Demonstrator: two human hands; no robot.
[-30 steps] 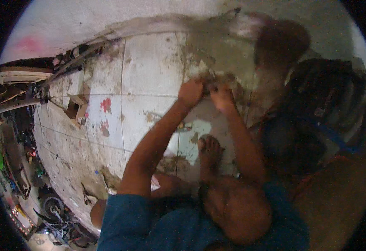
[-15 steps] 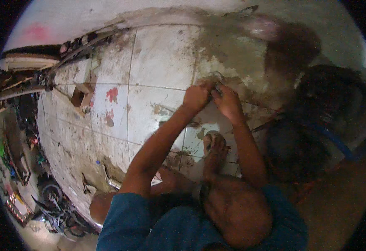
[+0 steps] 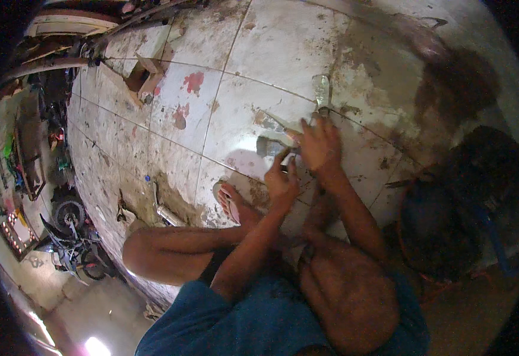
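Observation:
My left hand (image 3: 281, 181) is low over the tiles, thumb and finger pinched about the dark handle of a putty knife with a wide grey blade (image 3: 268, 146). Just to its right, my right hand (image 3: 320, 145) has its fingers on the dark handle of another putty knife, whose pale blade (image 3: 322, 88) points away from me; the fingers partly hide that grip. Between them a third putty knife (image 3: 269, 122) lies on the floor, its light handle end close to my right thumb.
My sandaled foot (image 3: 231, 203) stands on the stained tile floor (image 3: 170, 145). A small wooden box-like piece (image 3: 145, 77) lies at the far left. At right sits a dark bulky bag-like thing (image 3: 434, 219) with a blue strap. A small motorbike (image 3: 75, 243) shows at lower left.
My hands, earlier together over one tool farther off, have come apart and nearer. The left has moved down to the wide-bladed putty knife. The view has turned, and my left foot now shows.

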